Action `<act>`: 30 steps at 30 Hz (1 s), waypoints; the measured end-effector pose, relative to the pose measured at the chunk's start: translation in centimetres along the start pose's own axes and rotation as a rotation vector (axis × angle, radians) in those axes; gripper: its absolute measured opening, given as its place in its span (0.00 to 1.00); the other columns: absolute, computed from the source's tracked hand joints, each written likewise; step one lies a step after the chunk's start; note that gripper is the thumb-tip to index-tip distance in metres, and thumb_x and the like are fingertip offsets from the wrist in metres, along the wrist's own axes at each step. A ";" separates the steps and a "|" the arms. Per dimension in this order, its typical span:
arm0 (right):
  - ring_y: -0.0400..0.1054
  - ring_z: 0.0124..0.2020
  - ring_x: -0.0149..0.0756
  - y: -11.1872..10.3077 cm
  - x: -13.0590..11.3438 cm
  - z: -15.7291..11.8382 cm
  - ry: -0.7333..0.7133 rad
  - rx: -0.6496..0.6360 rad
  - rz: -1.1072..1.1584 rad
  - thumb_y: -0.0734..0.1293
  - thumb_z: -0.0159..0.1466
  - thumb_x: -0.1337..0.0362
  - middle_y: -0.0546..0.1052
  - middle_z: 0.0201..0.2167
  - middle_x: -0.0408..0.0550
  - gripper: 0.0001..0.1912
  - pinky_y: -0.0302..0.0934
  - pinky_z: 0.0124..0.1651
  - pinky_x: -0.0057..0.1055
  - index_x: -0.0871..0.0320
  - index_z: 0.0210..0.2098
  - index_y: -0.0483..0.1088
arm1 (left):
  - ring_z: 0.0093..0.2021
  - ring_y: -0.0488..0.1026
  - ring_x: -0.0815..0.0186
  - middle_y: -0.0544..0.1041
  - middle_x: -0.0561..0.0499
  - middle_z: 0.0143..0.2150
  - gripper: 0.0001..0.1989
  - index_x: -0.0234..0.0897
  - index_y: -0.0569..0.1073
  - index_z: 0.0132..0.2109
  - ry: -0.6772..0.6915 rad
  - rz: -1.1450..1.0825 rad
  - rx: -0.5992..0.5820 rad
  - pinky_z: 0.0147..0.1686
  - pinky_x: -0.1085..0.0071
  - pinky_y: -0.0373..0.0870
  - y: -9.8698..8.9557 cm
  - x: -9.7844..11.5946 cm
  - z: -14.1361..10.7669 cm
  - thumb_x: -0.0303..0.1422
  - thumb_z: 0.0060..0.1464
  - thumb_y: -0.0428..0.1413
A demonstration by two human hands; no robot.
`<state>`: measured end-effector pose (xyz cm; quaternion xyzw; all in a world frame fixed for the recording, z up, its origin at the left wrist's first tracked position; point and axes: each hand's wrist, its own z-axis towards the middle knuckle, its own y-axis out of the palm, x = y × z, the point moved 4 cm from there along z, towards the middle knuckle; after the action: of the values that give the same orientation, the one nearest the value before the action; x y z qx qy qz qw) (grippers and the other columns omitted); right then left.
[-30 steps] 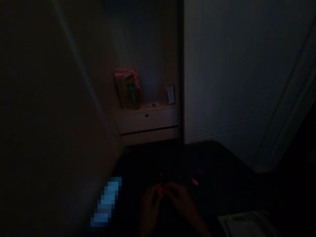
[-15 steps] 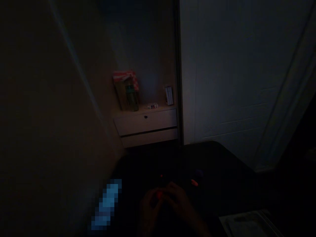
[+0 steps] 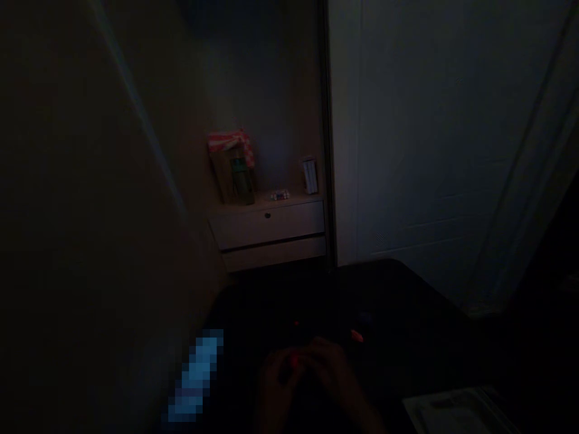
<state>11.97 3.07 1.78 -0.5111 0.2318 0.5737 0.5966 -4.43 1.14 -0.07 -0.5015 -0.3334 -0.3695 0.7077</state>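
Note:
The scene is very dark. Both of my hands meet low in the middle of the view, over a black table. A small glowing red piece is pinched between the fingers of my left hand and my right hand. Its exact shape is too dim to tell. Beyond my hands lies a tiny red bit on the table. An orange-red piece rests to the right of them, with a faint dark purple lump just behind it.
A pale tray-like object sits at the lower right. At the lower left is a pixelated bright blue patch. Behind the table, a drawer unit bears a green bottle, a red-and-white package and white boxes.
The view has darkened slightly. My hands, still together around the red piece, have shifted very slightly down and to the right in the picture.

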 end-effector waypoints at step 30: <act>0.77 0.41 0.39 0.5 0.0 -0.2 0.015 -0.050 0.029 0.65 0.71 0.54 0.83 0.37 0.47 0.16 0.66 0.46 0.30 0.54 0.37 0.81 | 0.40 0.78 0.58 0.83 0.43 0.39 0.28 0.41 0.79 0.38 -0.031 0.039 0.064 0.44 0.65 0.75 -0.3 -0.9 -0.5 0.60 0.59 0.48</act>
<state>11.60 2.78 1.57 -0.5268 0.2291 0.5839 0.5736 -5.07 0.82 -0.87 -0.4908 -0.3461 -0.3368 0.7252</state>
